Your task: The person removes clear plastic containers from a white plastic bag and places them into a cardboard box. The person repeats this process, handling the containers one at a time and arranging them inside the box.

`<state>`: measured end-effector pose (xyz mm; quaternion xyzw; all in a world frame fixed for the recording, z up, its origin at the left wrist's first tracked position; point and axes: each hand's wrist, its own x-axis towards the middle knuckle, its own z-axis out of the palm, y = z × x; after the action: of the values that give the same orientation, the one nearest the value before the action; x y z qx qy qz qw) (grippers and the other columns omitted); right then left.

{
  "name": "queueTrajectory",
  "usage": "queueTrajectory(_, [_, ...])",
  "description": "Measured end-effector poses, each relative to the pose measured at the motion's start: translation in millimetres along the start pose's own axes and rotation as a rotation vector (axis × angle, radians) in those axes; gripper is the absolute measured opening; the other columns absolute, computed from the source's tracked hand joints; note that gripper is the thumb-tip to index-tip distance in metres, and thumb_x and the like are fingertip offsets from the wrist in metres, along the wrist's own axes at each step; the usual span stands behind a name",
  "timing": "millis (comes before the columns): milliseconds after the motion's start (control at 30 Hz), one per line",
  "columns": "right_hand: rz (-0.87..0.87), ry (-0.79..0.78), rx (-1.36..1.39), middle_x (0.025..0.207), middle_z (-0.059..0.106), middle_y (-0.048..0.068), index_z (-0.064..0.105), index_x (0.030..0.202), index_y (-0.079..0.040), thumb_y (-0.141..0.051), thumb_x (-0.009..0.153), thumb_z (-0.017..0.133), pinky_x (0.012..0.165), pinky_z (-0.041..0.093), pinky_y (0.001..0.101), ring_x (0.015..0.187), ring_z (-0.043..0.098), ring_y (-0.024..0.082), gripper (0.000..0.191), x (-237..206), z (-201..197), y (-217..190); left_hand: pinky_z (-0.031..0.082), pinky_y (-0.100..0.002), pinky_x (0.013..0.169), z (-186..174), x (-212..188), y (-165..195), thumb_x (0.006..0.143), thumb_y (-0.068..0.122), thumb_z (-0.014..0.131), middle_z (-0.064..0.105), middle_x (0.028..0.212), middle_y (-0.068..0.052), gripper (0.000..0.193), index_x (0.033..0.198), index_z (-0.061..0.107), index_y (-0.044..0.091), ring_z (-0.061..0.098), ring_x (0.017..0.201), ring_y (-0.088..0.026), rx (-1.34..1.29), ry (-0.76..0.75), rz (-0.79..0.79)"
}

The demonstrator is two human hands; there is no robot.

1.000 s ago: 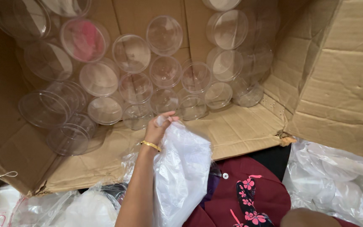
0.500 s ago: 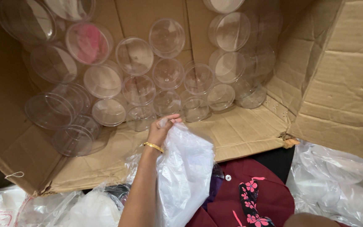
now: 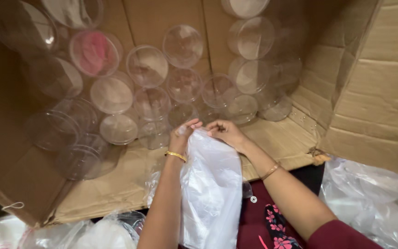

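Note:
A thin white plastic bag (image 3: 210,193) hangs in front of me, over the lip of a big cardboard box (image 3: 369,92) lying on its side. My left hand (image 3: 183,136) pinches the bag's top edge on the left. My right hand (image 3: 226,131) pinches the same edge just to the right, fingers almost touching the left ones. Each wrist carries a thin gold bangle. Inside the box lie several clear round plastic containers (image 3: 148,67), their bottoms facing me.
One container (image 3: 95,53) shows something pink inside. The box's lower flap (image 3: 116,193) lies flat under my arms. More crumpled clear plastic bags lie at the right (image 3: 374,203) and at the lower left (image 3: 93,233). Dark red floral fabric (image 3: 272,221) covers my lap.
My right hand has come into view and taken hold of the bag's top edge next to my left hand. The left hand stays where it was.

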<state>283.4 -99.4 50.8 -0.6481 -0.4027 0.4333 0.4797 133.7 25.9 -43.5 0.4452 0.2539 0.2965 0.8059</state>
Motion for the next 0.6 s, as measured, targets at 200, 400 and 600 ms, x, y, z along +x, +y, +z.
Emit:
queueTrajectory(200, [-0.028,0.079,-0.067,0.079,0.07,-0.003,0.076,0.101,-0.001,-0.014,0.096,0.071,0.061,0.047,0.023,0.069,0.057,0.004,0.016,-12.4,1.8,10.9,0.055,-0.028,0.092,0.3,-6.1,-8.0,0.093,0.009,0.069,0.079,0.106,-0.013,0.029,0.119,0.073,-0.004,0.071,0.097,-0.015,0.1,0.041,-0.005])
queueTrajectory(400, [-0.131,0.157,-0.344,0.074,0.071,0.004,0.073,0.103,-0.004,-0.018,0.098,0.064,0.059,0.05,0.0277,0.062,0.061,0.008,0.017,-18.6,6.2,9.6,0.055,-0.026,0.08,-1.3,-11.1,-8.9,0.094,0.017,0.072,0.08,0.097,-0.009,0.025,0.111,0.078,0.001,0.071,0.087,-0.012,0.239,0.05,-0.01])
queueTrajectory(600, [-0.103,0.244,-0.449,0.073,0.069,0.008,0.073,0.103,-0.004,-0.02,0.099,0.064,0.061,0.05,0.0321,0.061,0.06,0.015,0.019,-16.4,8.3,13.7,0.038,-0.031,0.06,-9.4,-13.9,-13.9,0.097,0.027,0.072,0.06,0.071,0.0,0.025,0.104,0.081,0.004,0.049,0.063,-0.013,0.351,0.074,-0.142])
